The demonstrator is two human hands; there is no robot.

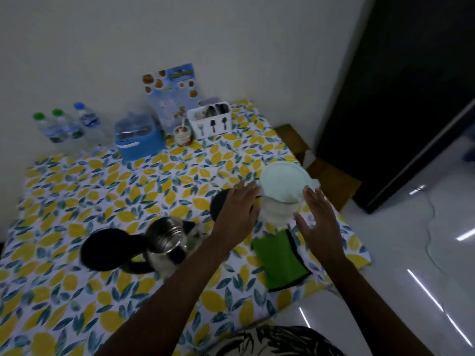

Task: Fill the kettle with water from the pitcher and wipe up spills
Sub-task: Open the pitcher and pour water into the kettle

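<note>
- Translucent white plastic pitcher (281, 194) stands near the right edge of the lemon-print tablecloth (90, 201), its pale lid on; both hands flank it, apparently so it can be lifted by its body
- Left hand (237, 209) is spread flat with fingers extended beside the pitcher's left side; whether it touches the wall I cannot tell; it grips nothing
- Right hand (317, 217) is likewise wide, palm turned inward just beside the pitcher's right side, empty
- Steel kettle (164, 240) sits toward the middle of the cloth, nearer its front edge, black lid (110, 249) swung back so the mouth is ready for pouring
- Green cloth (280, 260) lies flat near the front right corner, just in front of the pitcher, within reach for spills
- Black round base (218, 204) lies partly hidden behind the left hand; pouring looks not yet begun
</note>
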